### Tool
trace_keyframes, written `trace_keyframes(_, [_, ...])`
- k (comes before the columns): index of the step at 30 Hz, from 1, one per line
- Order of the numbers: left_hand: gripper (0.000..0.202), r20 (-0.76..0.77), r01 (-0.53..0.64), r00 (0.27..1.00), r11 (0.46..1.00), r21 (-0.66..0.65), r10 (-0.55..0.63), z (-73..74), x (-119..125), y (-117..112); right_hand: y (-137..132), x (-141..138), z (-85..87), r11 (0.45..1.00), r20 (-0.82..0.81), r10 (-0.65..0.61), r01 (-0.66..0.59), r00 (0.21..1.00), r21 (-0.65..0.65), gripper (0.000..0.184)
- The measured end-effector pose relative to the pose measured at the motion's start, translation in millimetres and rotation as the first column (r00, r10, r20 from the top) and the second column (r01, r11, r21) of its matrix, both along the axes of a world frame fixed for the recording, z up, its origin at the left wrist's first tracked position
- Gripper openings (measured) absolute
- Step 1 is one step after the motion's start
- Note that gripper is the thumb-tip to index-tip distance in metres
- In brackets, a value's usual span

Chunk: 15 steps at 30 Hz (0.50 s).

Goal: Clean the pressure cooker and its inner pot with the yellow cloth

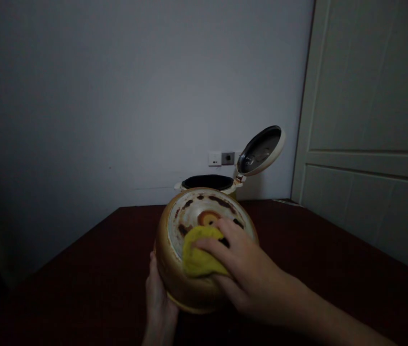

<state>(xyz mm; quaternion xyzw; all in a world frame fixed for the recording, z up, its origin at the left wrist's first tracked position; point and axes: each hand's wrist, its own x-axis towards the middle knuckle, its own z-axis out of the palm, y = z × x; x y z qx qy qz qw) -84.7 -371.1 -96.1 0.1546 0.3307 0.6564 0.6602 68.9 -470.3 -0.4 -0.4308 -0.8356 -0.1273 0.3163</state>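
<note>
A gold rice cooker inner pot (175,278) is tilted up with its underside facing me. Brown, rust-like stains mark the pale round base. My left hand (159,300) grips the pot at its lower left side, with part of the fingers hidden behind it. Pressed against the lower part of the base is a yellow cloth (200,254), and my right hand (240,259) has its fingers closed over it. Behind the pot stands the rice cooker (209,181), its lid (261,151) raised and leaning to the right.
The dark red table (110,250) reaches back to a pale wall (117,96). Sockets (222,158) sit on the wall just behind the cooker. A panelled door (366,120) rises along the right side.
</note>
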Motion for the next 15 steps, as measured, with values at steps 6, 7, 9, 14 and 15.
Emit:
trace_keyframes(6, [0.031, -0.083, 0.038, 0.996, 0.999, 0.007, -0.037, 7.3, 14, -13, 40, 14, 26.3, 0.990, -0.102, -0.074, 0.086, 0.992, 0.116, 0.040])
trace_keyframes(7, [0.029, -0.091, 0.032, 0.995, 0.999, 0.011, -0.030, 10.2, 12, -14, 48, 24, 25.2, 0.979, -0.149, -0.123, 0.144, 0.981, 0.143, 0.038])
trace_keyframes(9, [0.024, -0.109, -0.010, 0.994, 1.000, 0.015, 0.011, 17.3, 5, -15, 54, 42, 13.0, 0.956, -0.236, -0.186, 0.231, 0.954, 0.179, 0.035])
trace_keyframes(14, [0.020, -0.179, -0.114, 0.976, 0.992, 0.056, 0.123, 34.6, -12, -11, 15, 51, -48.1, 0.963, -0.311, -0.128, 0.192, 0.942, 0.187, 0.042])
trace_keyframes(15, [0.020, -0.191, -0.122, 0.972, 0.989, 0.079, 0.135, 37.4, -13, -9, 6, 50, -56.7, 0.973, -0.281, -0.083, 0.139, 0.956, 0.184, 0.045])
